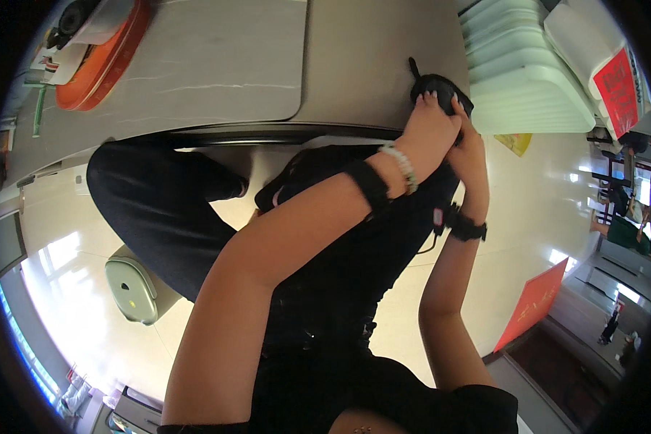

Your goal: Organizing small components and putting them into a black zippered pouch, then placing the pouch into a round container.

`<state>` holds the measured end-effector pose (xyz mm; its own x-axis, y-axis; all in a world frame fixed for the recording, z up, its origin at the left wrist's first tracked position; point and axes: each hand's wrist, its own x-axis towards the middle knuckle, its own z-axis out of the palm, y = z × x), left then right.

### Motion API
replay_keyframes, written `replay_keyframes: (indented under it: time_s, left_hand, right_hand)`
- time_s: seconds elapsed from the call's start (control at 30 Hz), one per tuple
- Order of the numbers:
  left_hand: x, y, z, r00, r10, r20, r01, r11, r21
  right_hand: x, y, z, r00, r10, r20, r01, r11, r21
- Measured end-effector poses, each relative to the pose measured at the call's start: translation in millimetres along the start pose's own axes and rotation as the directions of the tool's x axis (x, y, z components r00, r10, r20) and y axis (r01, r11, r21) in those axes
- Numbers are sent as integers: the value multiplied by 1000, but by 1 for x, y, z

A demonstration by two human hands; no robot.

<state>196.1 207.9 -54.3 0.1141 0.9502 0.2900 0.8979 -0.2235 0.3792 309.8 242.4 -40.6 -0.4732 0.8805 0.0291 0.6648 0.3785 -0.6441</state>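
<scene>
Black pouch (439, 82) is just left of that pale green ribbed plastic stack (521, 90); left hand (432, 119) grips its top, right hand (471, 141) cups its side. Tbh I'd brace it right-handed and keep the left's fingers light.

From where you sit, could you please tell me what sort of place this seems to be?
It looks like an indoor room, perhaps a home or a small eatery; I cannot tell which. A grey table, a glossy pale floor and a grey-green bin-like container suggest it.
</scene>
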Motion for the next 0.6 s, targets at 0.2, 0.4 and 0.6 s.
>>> replay_keyframes:
  time_s: [0.2, 0.4, 0.6]
  left_hand:
    - [38, -23, 19, 994, 59, -92, -68, 992, -106]
    - [15, -25, 3, 995, 43, 92, -27, 986, -164]
    - [-50, -24, -17, 998, 48, 30, -40, 973, -226]
  right_hand:
    - [47, 31, -15, 996, 84, -29, -87, 990, -113]
    - [24, 29, 0, 990, -16, -141, 4, 996, -88]
    - [-28, -9, 22, 989, -117, -93, 97, 975, -200]
